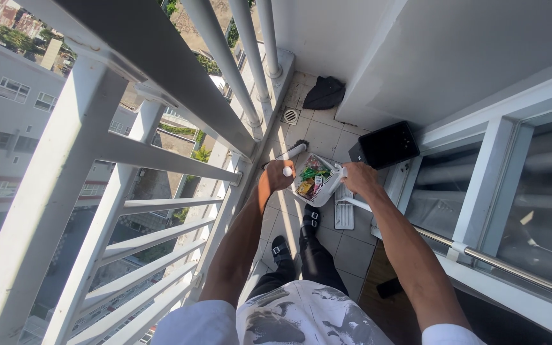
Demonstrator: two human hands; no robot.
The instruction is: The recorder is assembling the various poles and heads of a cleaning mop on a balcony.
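Note:
I stand on a narrow tiled balcony and look down at my feet. My left hand [280,174] is closed around the top of a white broom handle [292,153], whose dark bristles [301,144] rest on the floor tiles. To its right, my right hand [359,178] grips the edge of a white dustpan [331,185] held above the floor. Inside the pan lies colourful litter [310,179], green, yellow and red scraps.
A white metal railing [161,156] runs along the left. A black bin [388,144] stands by the wall, with a dark cloth [324,93] and a floor drain [291,115] beyond. A white slatted piece [344,216] lies on the tiles. A glass door with a metal bar [499,265] is on the right.

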